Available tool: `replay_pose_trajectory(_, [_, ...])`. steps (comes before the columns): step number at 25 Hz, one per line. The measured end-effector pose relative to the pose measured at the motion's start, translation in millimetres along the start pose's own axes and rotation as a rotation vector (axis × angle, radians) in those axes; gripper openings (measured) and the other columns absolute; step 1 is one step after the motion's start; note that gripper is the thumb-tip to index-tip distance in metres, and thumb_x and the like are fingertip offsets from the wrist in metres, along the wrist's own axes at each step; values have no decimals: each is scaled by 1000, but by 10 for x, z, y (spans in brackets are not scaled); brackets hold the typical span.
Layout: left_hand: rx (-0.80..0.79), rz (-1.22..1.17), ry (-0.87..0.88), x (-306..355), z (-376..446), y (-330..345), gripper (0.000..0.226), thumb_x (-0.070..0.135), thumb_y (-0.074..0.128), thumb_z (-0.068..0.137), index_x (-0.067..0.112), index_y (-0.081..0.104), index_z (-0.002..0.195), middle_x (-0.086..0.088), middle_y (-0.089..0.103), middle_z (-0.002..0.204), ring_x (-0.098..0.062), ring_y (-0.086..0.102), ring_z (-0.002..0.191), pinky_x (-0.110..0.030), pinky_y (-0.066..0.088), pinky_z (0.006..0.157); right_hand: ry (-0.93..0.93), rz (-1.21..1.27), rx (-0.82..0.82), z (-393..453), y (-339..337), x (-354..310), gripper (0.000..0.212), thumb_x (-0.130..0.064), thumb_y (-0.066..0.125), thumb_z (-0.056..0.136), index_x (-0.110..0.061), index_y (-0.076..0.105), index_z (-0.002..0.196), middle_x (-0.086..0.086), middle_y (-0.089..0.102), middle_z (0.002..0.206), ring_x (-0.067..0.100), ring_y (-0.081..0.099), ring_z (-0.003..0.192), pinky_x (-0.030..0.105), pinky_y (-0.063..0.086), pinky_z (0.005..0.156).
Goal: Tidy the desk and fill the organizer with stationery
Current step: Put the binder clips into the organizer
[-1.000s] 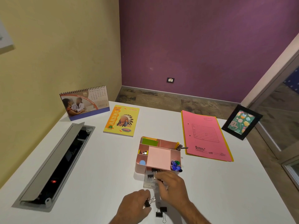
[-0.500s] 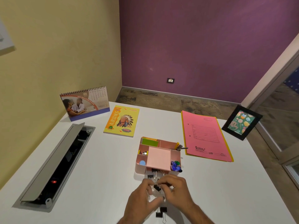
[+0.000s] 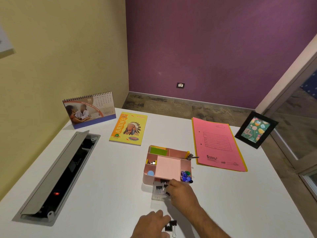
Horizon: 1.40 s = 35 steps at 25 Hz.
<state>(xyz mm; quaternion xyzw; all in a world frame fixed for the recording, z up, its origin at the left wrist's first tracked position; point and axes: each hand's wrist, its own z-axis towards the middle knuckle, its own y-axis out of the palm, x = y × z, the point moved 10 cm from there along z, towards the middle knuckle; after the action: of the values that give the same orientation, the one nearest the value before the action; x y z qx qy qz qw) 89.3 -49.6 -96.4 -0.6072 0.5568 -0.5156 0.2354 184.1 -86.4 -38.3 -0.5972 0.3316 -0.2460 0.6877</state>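
The pink organizer (image 3: pixel 149 177) stands mid-desk with a pink notepad on top, green sticky notes, a blue disc and blue push pins (image 3: pixel 186 176) in its compartments. Its clear drawer (image 3: pixel 158 197) is pulled out toward me and holds a black binder clip (image 3: pixel 159 187). My right hand (image 3: pixel 182 192) is over the drawer, fingertips pinching another black clip at the drawer's right side. My left hand (image 3: pixel 151 224) is at the near desk edge, fingers curled onto the loose black binder clips (image 3: pixel 170 226) lying there.
A yellow notebook (image 3: pixel 128 128) and a desk calendar (image 3: pixel 89 109) lie at the back left, a pink file folder (image 3: pixel 217 143) and a framed card (image 3: pixel 255 129) at the right. An open cable tray (image 3: pixel 56 176) runs along the left of the white desk (image 3: pixel 106 186).
The hands met in front of the drawer half a second ago. Since then my right hand moved forward over the drawer with a clip, and my left hand drew back to the clips at the near edge.
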Motion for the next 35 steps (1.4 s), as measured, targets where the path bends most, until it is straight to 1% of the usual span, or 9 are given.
replay_pose_trajectory(6, [-6, 179, 69, 15, 60, 82, 31, 37, 45, 96, 16, 50, 118, -15, 49, 112, -36, 53, 100, -39, 31, 67, 5, 3, -87, 5, 167, 52, 29, -4, 77, 42, -25, 71, 61, -11, 66, 57, 6, 60, 49, 18, 53, 46])
replay_pose_trajectory(8, [19, 208, 139, 45, 54, 93, 29, 39, 48, 93, 17, 56, 110, -12, 54, 102, -34, 58, 89, -38, 33, 60, 30, 32, -39, -9, 80, 53, 27, -6, 77, 45, -26, 70, 62, -12, 66, 58, 5, 60, 49, 17, 51, 44])
replay_pose_trajectory(10, [-45, 254, 118, -14, 43, 140, 30, 47, 55, 85, 20, 62, 95, -6, 58, 88, -28, 62, 75, -35, 34, 52, 31, 83, 28, -39, -39, 29, 24, -9, 76, 50, -27, 67, 63, -13, 66, 60, 5, 60, 52, 18, 50, 44])
replay_pose_trajectory(14, [45, 236, 86, -69, 77, 122, 41, 42, 42, 94, 8, 59, 109, -17, 56, 108, -37, 56, 97, -39, 32, 66, 4, 161, 106, -122, -182, -21, 23, -16, 78, 60, -28, 71, 78, -14, 73, 76, 5, 67, 65, 18, 56, 57])
replay_pose_trajectory(18, [63, 151, -38, -159, 68, 52, 28, 26, 43, 94, 9, 57, 113, -13, 59, 114, -34, 54, 106, -39, 44, 79, 26, 222, 164, -185, -198, 9, 25, -20, 76, 67, -29, 74, 90, -14, 75, 86, 5, 69, 75, 20, 59, 68])
replay_pose_trajectory(23, [164, -55, -61, -275, 46, -42, 26, 31, 46, 94, 21, 62, 112, -2, 59, 115, -22, 54, 106, -36, 48, 86, 84, 349, 308, -274, -320, 99, 21, -19, 70, 72, -23, 76, 92, -12, 76, 90, 5, 70, 80, 21, 59, 72])
replay_pose_trajectory(25, [203, -222, -56, -317, 30, -78, 26, 34, 51, 91, 27, 66, 111, 4, 60, 112, -14, 58, 103, -28, 47, 89, 89, 405, 361, -329, -352, 145, 19, -20, 67, 76, -22, 76, 92, -12, 75, 90, 2, 68, 81, 20, 59, 71])
replay_pose_trajectory(29, [347, -514, -135, -425, -21, -174, 23, 27, 55, 83, 29, 73, 97, 12, 69, 95, -3, 62, 88, -15, 48, 82, 114, 490, 400, -442, -342, 208, 20, -26, 61, 80, -23, 75, 94, -13, 74, 89, -1, 65, 79, 20, 58, 68])
replay_pose_trajectory(35, [327, -269, -49, -348, -50, -74, 27, 40, 49, 85, 33, 58, 110, 12, 57, 107, -7, 54, 100, -21, 44, 81, 134, 497, 405, -519, -301, 236, 21, -29, 60, 81, -22, 76, 93, -14, 74, 90, 0, 66, 79, 21, 59, 67])
